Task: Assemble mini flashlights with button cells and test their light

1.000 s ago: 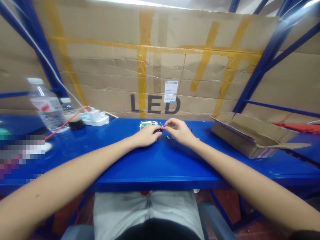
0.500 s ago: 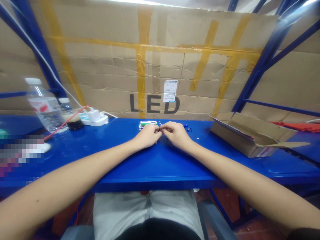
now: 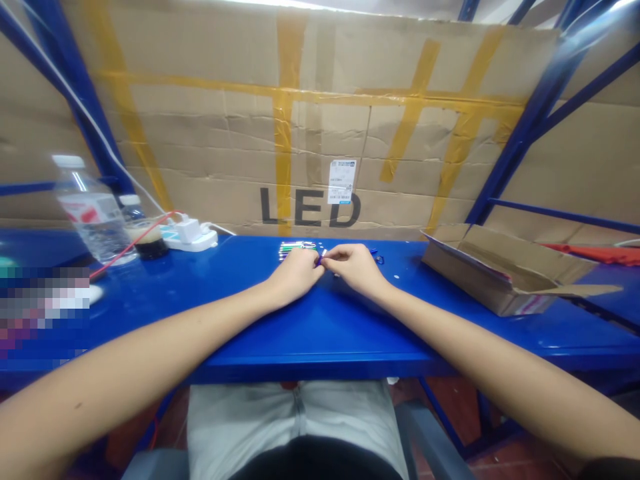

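My left hand (image 3: 296,275) is closed around what looks like a purple pen (image 3: 321,259), of which only a short stretch with a whitish end shows between the hands. My right hand (image 3: 356,268) meets it from the other side, thumb and forefinger pinched at the same piece. Just behind my left hand lies a row of slim pens (image 3: 290,249) with white, green and purple parts. Beyond my right hand rest a small blue piece (image 3: 373,251) and a dark loop-shaped piece (image 3: 380,260).
On the right of the blue table (image 3: 320,333) stands an open cardboard box (image 3: 470,277). A water bottle (image 3: 93,213), a bottle of dark liquid (image 3: 147,243) and a white power strip (image 3: 197,240) occupy the left. A large cardboard sheet (image 3: 225,147) backs the table.
My right fingers have shifted slightly and straightened, so more of the purple piece and its whitish end shows. Both hands stay close together in nearly the same place.
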A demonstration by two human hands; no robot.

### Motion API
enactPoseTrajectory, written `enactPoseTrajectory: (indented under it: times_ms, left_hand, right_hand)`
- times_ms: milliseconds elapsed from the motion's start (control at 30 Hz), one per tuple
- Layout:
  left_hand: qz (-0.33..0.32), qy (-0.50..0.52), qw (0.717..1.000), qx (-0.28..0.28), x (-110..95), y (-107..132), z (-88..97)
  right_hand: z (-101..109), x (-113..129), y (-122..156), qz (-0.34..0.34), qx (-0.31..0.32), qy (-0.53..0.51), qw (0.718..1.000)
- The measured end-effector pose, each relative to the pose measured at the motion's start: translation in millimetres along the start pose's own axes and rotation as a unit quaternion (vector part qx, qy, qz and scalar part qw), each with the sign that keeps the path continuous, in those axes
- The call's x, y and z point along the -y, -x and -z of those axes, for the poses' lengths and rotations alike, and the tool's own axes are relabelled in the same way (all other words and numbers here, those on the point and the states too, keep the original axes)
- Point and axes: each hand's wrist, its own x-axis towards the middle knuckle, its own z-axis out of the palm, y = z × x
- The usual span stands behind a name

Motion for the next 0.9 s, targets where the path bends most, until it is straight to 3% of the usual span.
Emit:
enactPoseTrajectory:
  times_ms: [167, 300, 467, 633, 900]
  left_hand:
    - [-0.031, -0.091, 0.995, -0.010, -5, 2, 0.5]
    - [-0.041, -0.095, 0.995, -0.019, -1, 3, 5.9]
    - [-0.121, -0.045, 0.991, -0.035, 11, 1, 12.6]
    - [-0.159, 0.022, 0.986, -0.039, 10, 0, 11.7]
    - [-0.155, 0.080, 0.985, -0.009, 11, -1, 8.0]
  right_hand:
    - [-4, -4, -4, -0.024, -0.036, -0.020, 0.999]
    - [9, -3, -9, -0.013, -0.054, -0.054, 0.997]
    - [33, 6, -8, 0.101, -0.064, 0.025, 0.993]
    - [37, 9, -5, 0.280, -0.035, 0.132, 0.950]
    - [41, 7, -6, 0.380, -0.007, 0.158, 0.911]
